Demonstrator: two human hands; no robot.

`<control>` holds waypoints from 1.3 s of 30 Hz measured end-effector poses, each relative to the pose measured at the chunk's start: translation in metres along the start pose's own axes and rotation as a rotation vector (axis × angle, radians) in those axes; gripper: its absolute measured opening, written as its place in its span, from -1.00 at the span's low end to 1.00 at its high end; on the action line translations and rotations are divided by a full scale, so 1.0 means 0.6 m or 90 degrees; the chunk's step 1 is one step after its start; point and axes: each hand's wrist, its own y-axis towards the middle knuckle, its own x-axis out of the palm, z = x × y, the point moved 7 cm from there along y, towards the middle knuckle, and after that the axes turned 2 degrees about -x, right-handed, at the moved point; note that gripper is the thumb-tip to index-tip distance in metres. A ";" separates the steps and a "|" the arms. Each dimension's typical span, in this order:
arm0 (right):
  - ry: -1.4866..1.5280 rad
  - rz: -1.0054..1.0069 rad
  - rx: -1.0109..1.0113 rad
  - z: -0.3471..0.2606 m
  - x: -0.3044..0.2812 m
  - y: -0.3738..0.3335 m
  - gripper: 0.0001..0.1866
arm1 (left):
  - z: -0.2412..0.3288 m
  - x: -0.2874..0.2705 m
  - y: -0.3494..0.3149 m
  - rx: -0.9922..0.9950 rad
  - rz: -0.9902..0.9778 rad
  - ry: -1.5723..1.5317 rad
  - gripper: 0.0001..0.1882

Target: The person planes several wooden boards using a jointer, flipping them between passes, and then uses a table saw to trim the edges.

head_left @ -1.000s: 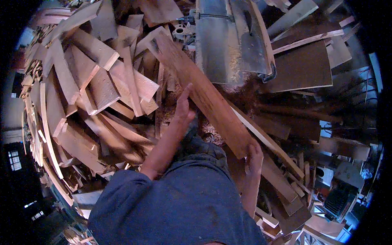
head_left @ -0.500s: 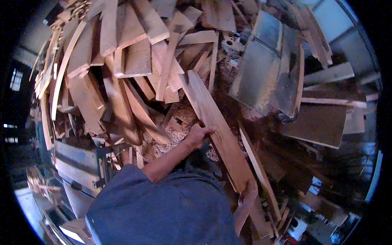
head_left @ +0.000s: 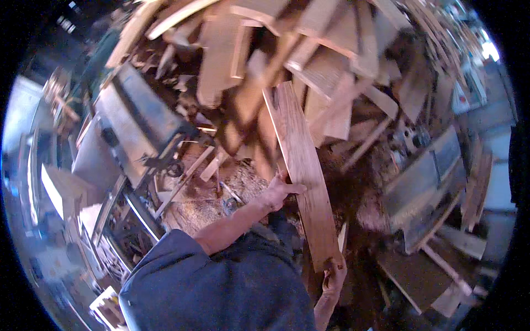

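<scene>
A long brown wooden board [head_left: 305, 165] slants in front of my body, lifted off the pile, its far end pointing up toward the stacked wood. My left hand [head_left: 280, 191] grips its left edge about midway, thumb laid over the top face and the other fingers hidden beneath. At the near end my right hand [head_left: 333, 274] is closed round the board's lower right corner, fingers curled over the edge. Beyond the board lies a heap of loose planks [head_left: 326, 71], partly blurred.
A metal-topped machine [head_left: 132, 127] with a frame stands to the left. Wood shavings [head_left: 193, 212] cover the ground between it and me. On the right lean a grey flat panel [head_left: 425, 182] and a dark sheet [head_left: 422, 273], with more planks beside them.
The view has turned to the left, so the plank heap and grey panel sit farther right and the machine shows more. Both hands still hold the board, which now stands more upright in view.
</scene>
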 end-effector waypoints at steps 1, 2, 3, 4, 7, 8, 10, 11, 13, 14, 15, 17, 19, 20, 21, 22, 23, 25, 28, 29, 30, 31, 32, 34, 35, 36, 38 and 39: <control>-0.057 -0.028 0.012 -0.001 0.031 0.006 -0.37 | 0.007 -0.045 -0.007 0.045 -0.018 -0.041 -0.35; -0.083 -0.014 -0.035 -0.001 0.061 0.009 -0.35 | 0.035 -0.073 -0.021 0.077 -0.034 -0.025 -0.45; -0.123 -0.067 -0.076 -0.003 0.091 0.016 -0.35 | 0.058 -0.106 -0.039 0.099 -0.018 -0.066 -0.46; -0.162 -0.121 -0.118 0.000 0.115 0.033 -0.35 | 0.081 -0.141 -0.057 0.123 -0.002 -0.107 -0.46; -0.226 -0.238 -0.249 0.030 0.181 0.057 -0.37 | 0.134 -0.224 -0.128 0.175 0.019 -0.217 -0.53; -0.254 -0.260 -0.268 0.035 0.202 0.061 -0.38 | 0.159 -0.244 -0.156 0.186 0.026 -0.246 -0.54; -0.295 -0.299 -0.269 0.047 0.225 0.089 -0.41 | 0.192 -0.286 -0.197 0.218 0.064 -0.272 -0.55; -0.315 -0.322 -0.269 0.055 0.240 0.103 -0.43 | 0.212 -0.308 -0.227 0.252 0.083 -0.265 -0.53; -0.262 -0.423 -0.237 0.059 0.304 0.125 -0.44 | 0.254 -0.342 -0.282 0.317 0.112 -0.254 -0.48; -0.219 -0.475 -0.193 0.070 0.373 0.062 -0.41 | 0.272 -0.372 -0.318 0.380 0.117 -0.264 -0.45; -0.221 -0.503 -0.151 0.055 0.431 0.002 -0.37 | 0.282 -0.398 -0.351 0.415 0.149 -0.257 -0.45; -0.230 -0.540 -0.078 0.016 0.525 -0.100 -0.28 | 0.308 -0.430 -0.408 0.476 0.202 -0.246 -0.45; -0.315 -0.503 -0.088 0.002 0.576 -0.137 -0.16 | 0.342 -0.440 -0.482 0.543 0.253 -0.242 -0.44; -0.349 -0.535 -0.081 0.001 0.605 -0.143 -0.16 | 0.355 -0.448 -0.516 0.570 0.268 -0.251 -0.43; -0.383 -0.570 -0.072 -0.004 0.630 -0.143 -0.16 | 0.369 -0.451 -0.552 0.599 0.286 -0.259 -0.41; -0.362 -0.651 -0.080 0.006 0.660 -0.126 -0.18 | 0.380 -0.466 -0.578 0.659 0.329 -0.235 -0.36; -0.319 -0.699 -0.052 0.008 0.689 -0.129 -0.23 | 0.391 -0.467 -0.608 0.689 0.338 -0.251 -0.31; -0.220 -0.794 0.010 0.013 0.769 -0.168 -0.32 | 0.425 -0.473 -0.673 0.778 0.326 -0.251 -0.30; -0.199 -0.869 0.078 0.004 0.878 -0.326 -0.44 | 0.463 -0.514 -0.746 0.884 0.340 -0.265 -0.37; -0.197 -0.910 0.110 0.017 0.911 -0.363 -0.44 | 0.474 -0.529 -0.771 0.915 0.351 -0.267 -0.40; -0.195 -0.951 0.141 0.030 0.943 -0.401 -0.43 | 0.484 -0.538 -0.797 0.955 0.316 -0.314 -0.55; -0.196 -0.958 0.164 0.051 0.971 -0.444 -0.43 | 0.476 -0.555 -0.820 0.964 0.299 -0.340 -0.56; -0.195 -0.959 0.180 0.067 0.989 -0.482 -0.44 | 0.471 -0.564 -0.837 0.994 0.317 -0.315 -0.51; -0.255 -1.008 0.087 0.114 1.022 -0.538 -0.42 | 0.419 -0.623 -0.855 0.987 0.443 -0.348 -0.35; -0.285 -1.025 0.029 0.131 1.039 -0.549 -0.42 | 0.402 -0.607 -0.867 1.013 0.461 -0.331 -0.26; -0.319 -1.011 0.020 0.145 1.056 -0.546 -0.40 | 0.381 -0.594 -0.867 0.981 0.538 -0.320 -0.28; -0.330 -1.044 -0.006 0.180 1.090 -0.563 -0.41 | 0.316 -0.594 -0.872 0.919 0.675 -0.278 -0.27; -0.321 -1.041 0.019 0.200 1.104 -0.586 -0.42 | 0.278 -0.603 -0.878 0.886 0.724 -0.249 -0.24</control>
